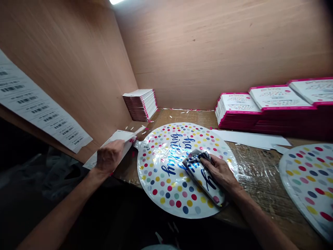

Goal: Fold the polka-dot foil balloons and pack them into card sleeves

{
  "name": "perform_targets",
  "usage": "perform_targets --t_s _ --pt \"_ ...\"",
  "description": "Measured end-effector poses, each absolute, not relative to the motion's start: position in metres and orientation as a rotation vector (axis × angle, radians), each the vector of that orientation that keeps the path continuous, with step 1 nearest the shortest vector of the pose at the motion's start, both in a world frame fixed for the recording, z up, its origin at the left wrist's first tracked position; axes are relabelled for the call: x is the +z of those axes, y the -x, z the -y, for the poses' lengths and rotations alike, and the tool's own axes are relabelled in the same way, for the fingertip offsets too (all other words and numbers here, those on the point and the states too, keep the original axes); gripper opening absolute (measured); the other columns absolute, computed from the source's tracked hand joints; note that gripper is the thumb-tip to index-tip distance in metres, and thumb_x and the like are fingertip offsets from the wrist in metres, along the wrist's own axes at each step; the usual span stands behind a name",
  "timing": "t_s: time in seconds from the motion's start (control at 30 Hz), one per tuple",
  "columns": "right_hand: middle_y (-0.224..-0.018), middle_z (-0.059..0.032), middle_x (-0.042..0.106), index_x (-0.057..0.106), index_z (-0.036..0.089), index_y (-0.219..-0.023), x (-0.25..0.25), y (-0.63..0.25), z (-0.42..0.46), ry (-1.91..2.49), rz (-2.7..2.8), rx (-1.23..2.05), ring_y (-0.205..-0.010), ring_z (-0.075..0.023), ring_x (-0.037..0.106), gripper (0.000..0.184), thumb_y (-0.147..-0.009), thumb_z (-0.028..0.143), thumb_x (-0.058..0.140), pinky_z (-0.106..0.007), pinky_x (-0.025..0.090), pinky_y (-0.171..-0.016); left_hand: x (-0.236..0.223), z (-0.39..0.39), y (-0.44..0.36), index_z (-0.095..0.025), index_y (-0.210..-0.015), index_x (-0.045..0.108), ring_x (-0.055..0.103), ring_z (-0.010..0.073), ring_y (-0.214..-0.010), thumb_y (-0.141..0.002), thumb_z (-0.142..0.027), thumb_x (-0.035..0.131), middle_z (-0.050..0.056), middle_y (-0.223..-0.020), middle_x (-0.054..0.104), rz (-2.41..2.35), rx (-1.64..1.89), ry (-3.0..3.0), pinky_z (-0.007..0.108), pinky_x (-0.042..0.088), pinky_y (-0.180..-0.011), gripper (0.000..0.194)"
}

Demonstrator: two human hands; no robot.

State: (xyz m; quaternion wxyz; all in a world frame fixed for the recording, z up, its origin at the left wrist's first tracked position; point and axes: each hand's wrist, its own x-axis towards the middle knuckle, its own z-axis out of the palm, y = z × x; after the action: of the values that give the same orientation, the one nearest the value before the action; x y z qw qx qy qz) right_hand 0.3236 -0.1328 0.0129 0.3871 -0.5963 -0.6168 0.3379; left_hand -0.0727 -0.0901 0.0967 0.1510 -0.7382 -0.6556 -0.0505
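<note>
Foil birthday balloon point(166, 173) flat on the wooden bench point(169, 118), one side folded over already, the rest still spread! Right hand point(218, 172) presses open on the fold point(200, 177); left hand point(110, 156) pinches a white card point(122, 136) by the neck.

**Panelled corner point(137, 81), lit from above**

Beyond both hands, a pale brown laminate back wall point(208, 45) rises from the far edge of a wooden workbench point(182, 116). Left of the left hand point(110, 157), a matching side wall point(73, 66) slants in to meet it, with a sheet of barcode labels point(39, 107) fixed to its lower part. A lamp point(116, 1) glows at the top edge of the view, well beyond the hands, and its light spreads across both panels. The bench top is scuffed brown, with a glossy clear film point(260, 166) across it right of the right hand point(220, 172). Below and left of the left hand, a dark space point(33, 166) drops away past the bench edge, too dim to make out.
</note>
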Motion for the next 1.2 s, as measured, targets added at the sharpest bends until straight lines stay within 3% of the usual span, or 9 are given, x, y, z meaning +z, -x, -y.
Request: perform_targets --t_s 0.2,0.3,0.47,0.57,0.63,0.73,0.87,1.07,1.2 --pt "-0.074 -0.0011 0.059 0.059 0.020 -0.087 0.018 -0.346 0.148 1.531 1.440 0.885 -0.066 -0.0170 0.053 0.039 -0.088 0.058 0.051 -0.026 0.044 -0.059 0.048 0.094 0.013 -0.021 -0.108 0.068 0.063 0.0242 -0.116 -0.085 -0.016 0.040 0.010 -0.124 0.067 1.403 -0.365 2.882 0.039 0.048 -0.101 0.036" --pt "-0.078 -0.0019 0.060 0.059 0.020 -0.086 0.023 -0.347 0.158 1.530 1.596 0.867 -0.072 -0.0174 0.055 0.034 -0.091 0.052 0.047 -0.026 0.045 -0.063 0.032 0.091 -0.021 -0.021 -0.111 0.066 0.061 0.0233 -0.118 -0.087 -0.023 0.045 0.009 -0.129 0.064 1.420 -0.491 2.926 0.038 0.049 -0.102 0.031" --pt "-0.077 -0.0012 0.061 0.058 0.020 -0.082 0.039 -0.327 0.155 1.482 1.945 0.784 -0.073 -0.0164 0.055 0.029 -0.094 0.043 0.044 -0.027 0.044 -0.067 0.031 0.083 -0.083 -0.015 -0.098 0.063 0.062 0.0262 -0.105 -0.092 -0.044 0.051 0.014 -0.111 0.065 1.479 -0.328 2.788 0.039 0.054 -0.089 0.032" --pt "-0.076 -0.0012 0.062 0.058 0.020 -0.084 0.041 -0.314 0.139 1.551 2.045 0.689 -0.071 -0.0166 0.055 0.024 -0.092 0.039 0.046 -0.028 0.044 -0.067 0.033 0.077 -0.101 -0.009 -0.099 0.062 0.060 0.0293 -0.102 -0.095 -0.034 0.048 0.018 -0.103 0.063 1.363 -0.002 2.757 0.039 0.055 -0.077 0.029" --pt "-0.092 -0.0045 0.067 0.061 0.020 -0.100 0.035 -0.306 0.127 1.536 2.060 0.598 -0.084 -0.0198 0.060 0.020 -0.090 0.033 0.049 -0.032 0.047 -0.078 0.033 0.072 -0.104 -0.006 -0.099 0.064 0.062 0.0307 -0.096 -0.095 -0.023 0.046 0.020 -0.099 0.063 1.266 0.133 2.756 0.038 0.055 -0.068 0.025" --pt "-0.123 -0.0108 0.062 0.054 0.020 -0.127 0.020 -0.299 0.110 1.515 2.046 0.480 -0.110 -0.0252 0.059 0.040 -0.088 0.029 0.052 -0.038 0.047 -0.092 0.034 0.064 -0.103 -0.005 -0.093 0.066 0.065 0.0275 -0.085 -0.089 -0.004 0.043 0.019 -0.091 0.065 1.184 0.182 2.786 0.035 0.053 -0.064 0.023" --pt "-0.131 -0.0142 0.058 0.045 0.020 -0.140 0.002 -0.295 0.098 1.562 2.013 0.388 -0.118 -0.0288 0.057 0.055 -0.087 0.030 0.056 -0.043 0.048 -0.096 0.040 0.054 -0.100 -0.007 -0.085 0.068 0.066 0.0238 -0.076 -0.085 0.000 0.046 0.017 -0.083 0.068 1.131 0.190 2.817 0.032 0.051 -0.063 0.023" --pt "-0.124 -0.0116 0.062 0.053 0.020 -0.132 0.001 -0.308 0.109 1.414 2.008 0.453 -0.113 -0.0248 0.060 0.046 -0.087 0.030 0.059 -0.040 0.048 -0.097 0.050 0.053 -0.085 -0.009 -0.094 0.067 0.067 0.0244 -0.081 -0.096 -0.036 0.046 0.014 -0.094 0.069 1.101 0.109 2.842 0.031 0.049 -0.062 0.035" --pt "-0.116 -0.0097 0.066 0.059 0.020 -0.122 0.004 -0.317 0.121 1.316 2.014 0.569 -0.105 -0.0215 0.063 0.035 -0.090 0.032 0.058 -0.036 0.049 -0.095 0.040 0.053 -0.085 -0.006 -0.091 0.069 0.064 0.0248 -0.071 -0.095 -0.022 0.044 0.017 -0.087 0.068 0.934 0.126 2.848 0.033 0.047 -0.058 0.029"
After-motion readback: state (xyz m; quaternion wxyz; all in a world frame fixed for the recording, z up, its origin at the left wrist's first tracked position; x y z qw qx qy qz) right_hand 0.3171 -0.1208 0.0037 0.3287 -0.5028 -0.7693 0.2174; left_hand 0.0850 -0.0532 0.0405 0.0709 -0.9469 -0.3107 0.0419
